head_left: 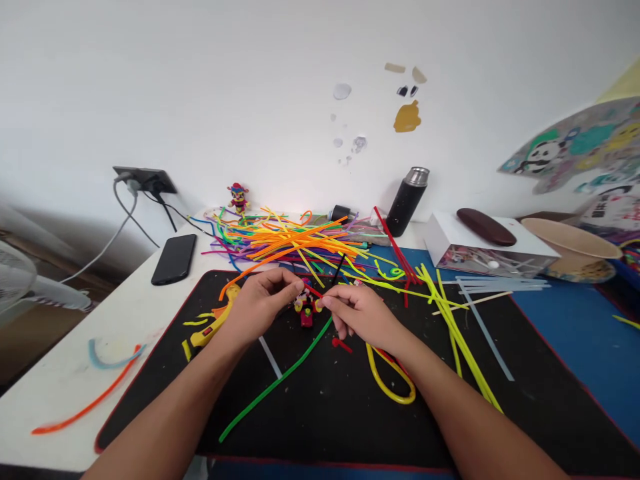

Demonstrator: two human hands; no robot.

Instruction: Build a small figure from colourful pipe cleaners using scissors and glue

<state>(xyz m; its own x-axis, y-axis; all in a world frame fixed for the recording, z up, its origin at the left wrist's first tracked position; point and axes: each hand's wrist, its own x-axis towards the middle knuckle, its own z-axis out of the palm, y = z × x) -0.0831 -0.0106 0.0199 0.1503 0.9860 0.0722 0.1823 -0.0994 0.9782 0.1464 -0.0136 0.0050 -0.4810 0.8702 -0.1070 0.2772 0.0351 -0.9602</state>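
Observation:
My left hand [260, 303] and my right hand [361, 313] meet over the black mat [325, 407], both pinching a small red and yellow pipe-cleaner figure [307, 311] held between their fingertips. A thin black pipe cleaner [339, 268] sticks up from behind the figure. A green pipe cleaner [275, 387] lies on the mat below my hands, and a yellow loop [393, 387] lies under my right wrist. A yellow glue gun [215, 323] rests just left of my left hand. A big heap of coloured pipe cleaners [295, 240] lies behind my hands.
A black phone [175, 259] lies at the left, near a wall socket [143, 179] with cables. A black flask [409, 200], a white box [487, 250] and a finished small figure [239, 197] stand at the back. Clear glue sticks [500, 283] lie on the right.

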